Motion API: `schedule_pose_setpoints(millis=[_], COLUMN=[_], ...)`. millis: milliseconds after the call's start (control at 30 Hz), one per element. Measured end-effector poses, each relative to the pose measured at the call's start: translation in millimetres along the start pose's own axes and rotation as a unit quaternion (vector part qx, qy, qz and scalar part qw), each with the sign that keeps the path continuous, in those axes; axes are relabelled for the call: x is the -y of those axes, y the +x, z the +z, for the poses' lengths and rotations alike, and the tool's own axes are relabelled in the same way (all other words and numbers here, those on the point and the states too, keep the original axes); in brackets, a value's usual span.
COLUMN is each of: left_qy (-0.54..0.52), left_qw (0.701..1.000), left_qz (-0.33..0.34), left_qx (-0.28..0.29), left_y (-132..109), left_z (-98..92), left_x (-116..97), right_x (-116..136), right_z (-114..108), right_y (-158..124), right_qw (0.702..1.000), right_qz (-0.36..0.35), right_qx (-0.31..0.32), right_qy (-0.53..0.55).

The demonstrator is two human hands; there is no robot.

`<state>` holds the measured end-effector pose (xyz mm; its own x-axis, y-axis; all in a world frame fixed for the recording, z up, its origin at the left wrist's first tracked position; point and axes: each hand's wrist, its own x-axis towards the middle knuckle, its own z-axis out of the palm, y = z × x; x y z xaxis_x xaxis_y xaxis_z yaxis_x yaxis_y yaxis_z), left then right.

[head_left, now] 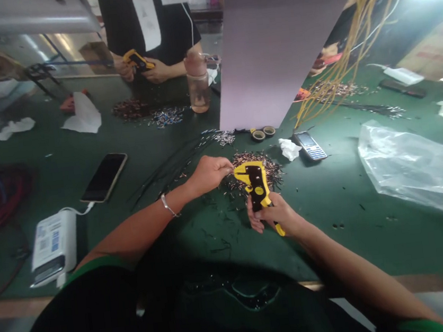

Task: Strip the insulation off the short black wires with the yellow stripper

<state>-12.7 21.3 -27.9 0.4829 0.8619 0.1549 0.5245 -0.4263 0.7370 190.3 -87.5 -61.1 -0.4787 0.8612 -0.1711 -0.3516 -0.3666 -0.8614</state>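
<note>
My right hand (pixel 277 214) is wrapped round the handles of a yellow and black wire stripper (pixel 258 180), its jaws pointing left. Close to those jaws, my left hand (pixel 211 173) is closed in a pinch. Whatever lies between its fingertips is too small to make out. Beneath and behind the tool spreads a pile of short copper-tipped wire pieces (pixel 273 169). Long thin black wires (pixel 161 168) lie on the table left of my left hand. A small heap of pale-tipped pieces (pixel 225 138) sits beyond the pile.
Green table (pixel 327 250); phone (pixel 105 177) cabled to a white power bank (pixel 54 243) at left; tape rolls (pixel 258 135), tissue (pixel 290 149), keypad phone (pixel 310 146), plastic bag (pixel 414 170). A partition (pixel 272 53) stands ahead; yellow wires (pixel 347 61) hang right. Across sits a person (pixel 158 69) holding a similar tool.
</note>
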Motion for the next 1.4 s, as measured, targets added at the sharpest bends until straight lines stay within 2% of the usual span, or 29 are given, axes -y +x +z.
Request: schedule_pose_setpoints(millis=[200,333,567,700,900,1100,1300,1400], left_qy=[0.002,0.021,0.031,0.035,-0.005,-0.021,-0.039,-0.043], left_qw=[1.000,1.000,0.999,0.999,1.000,0.999,0.999,0.999], left_qz=[0.006,0.002,0.019,0.025,0.012,0.015,0.009,0.006], left_qx=[-0.011,-0.008,-0.013,-0.022,-0.003,-0.025,-0.014,-0.014], left_y=[-3,0,-3,-5,1,2,3,4], left_z=[2.2,2.3,2.1,1.5,0.2,3.6,0.9,0.2], left_x=[-4,-1,-2,-2,4,5,7,7], right_x=[-4,-2,2,-1,2,8,7,9], right_z=[-4,-1,-8,-11,2,1,8,12], right_y=[2,1,7,8,-2,0,-4,-5], right_qw=[0.998,0.999,0.996,0.997,0.999,0.997,0.999,0.999], right_qz=[-0.030,-0.007,-0.034,-0.025,-0.014,-0.036,-0.021,-0.026], right_qx=[-0.056,-0.039,-0.079,-0.070,-0.045,-0.070,-0.036,-0.041], right_qy=[-0.018,-0.010,-0.021,-0.025,-0.004,0.018,0.021,0.010])
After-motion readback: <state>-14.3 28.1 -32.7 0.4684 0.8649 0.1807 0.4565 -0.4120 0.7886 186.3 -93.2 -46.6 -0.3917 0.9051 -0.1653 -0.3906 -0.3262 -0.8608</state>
